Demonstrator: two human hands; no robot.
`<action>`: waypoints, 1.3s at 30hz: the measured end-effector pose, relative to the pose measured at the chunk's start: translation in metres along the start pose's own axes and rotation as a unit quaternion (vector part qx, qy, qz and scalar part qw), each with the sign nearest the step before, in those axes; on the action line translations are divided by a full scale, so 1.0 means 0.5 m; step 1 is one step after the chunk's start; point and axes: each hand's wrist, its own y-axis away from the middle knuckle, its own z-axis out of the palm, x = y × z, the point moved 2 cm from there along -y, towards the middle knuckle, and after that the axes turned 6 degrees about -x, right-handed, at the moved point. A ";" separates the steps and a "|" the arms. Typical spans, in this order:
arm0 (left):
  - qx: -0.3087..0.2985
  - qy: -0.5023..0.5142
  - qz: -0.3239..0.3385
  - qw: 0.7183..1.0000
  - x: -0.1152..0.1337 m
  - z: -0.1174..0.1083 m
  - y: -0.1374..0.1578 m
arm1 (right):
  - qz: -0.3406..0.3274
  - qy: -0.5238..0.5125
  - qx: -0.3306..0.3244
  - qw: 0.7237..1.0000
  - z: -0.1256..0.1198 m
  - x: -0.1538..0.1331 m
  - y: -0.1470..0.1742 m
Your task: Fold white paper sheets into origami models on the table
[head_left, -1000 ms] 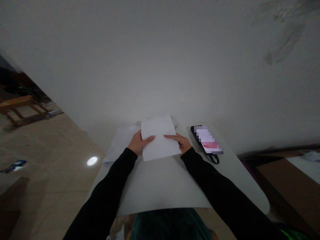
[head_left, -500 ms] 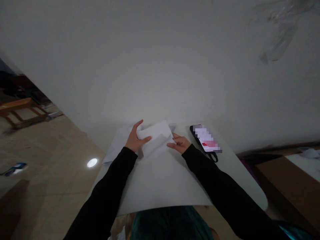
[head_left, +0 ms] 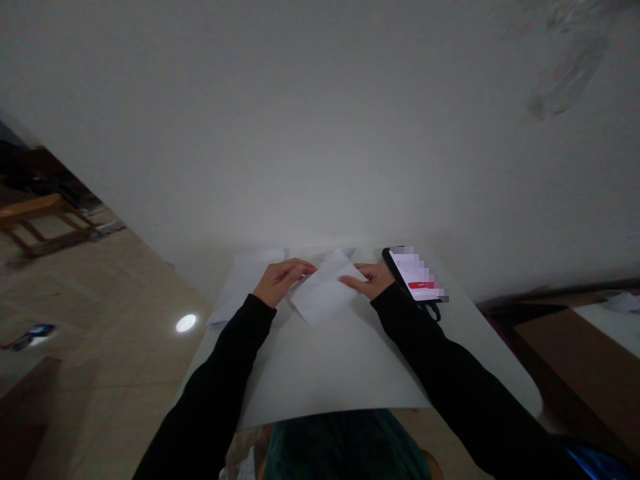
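Note:
A folded piece of white paper (head_left: 325, 290) is held at a slant just over the tabletop. My right hand (head_left: 371, 279) grips its right edge, thumb on the near face and fingers behind. At the upper left edge, the fingers of my left hand (head_left: 285, 280) are pressed together with their tips on the paper; the thumb is mostly hidden. Left of that hand lies a stack of white paper sheets (head_left: 239, 280). Close beside my right wrist is a phone (head_left: 414, 273) in a dark case with a strap, its screen lit and partly pixelated.
The white table (head_left: 330, 373) stands against a pale wall (head_left: 320, 133). To the left on the tiled floor is a wooden stool (head_left: 45, 213). A brown cardboard surface (head_left: 575, 353) lies low on the right. Dark green clothed legs (head_left: 345, 447) are under the table's near edge.
The paper has turned and now shows a corner toward me. My left hand has closed from a spread grip to fingers together at its upper edge. My right hand has shifted slightly right.

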 end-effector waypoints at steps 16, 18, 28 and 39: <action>0.071 0.079 -0.036 0.994 0.022 0.067 0.009 | -0.026 -0.045 0.126 0.991 0.012 -0.043 0.003; 0.101 0.070 -0.033 0.992 0.022 0.070 0.010 | -0.037 -0.026 0.122 0.992 0.014 -0.047 0.005; 0.160 0.028 -0.032 0.986 0.026 0.088 0.012 | -0.089 0.036 0.133 0.986 0.003 -0.079 0.010; 0.120 0.060 -0.046 0.990 0.029 0.098 0.011 | -0.040 0.043 0.193 0.979 -0.009 -0.056 0.002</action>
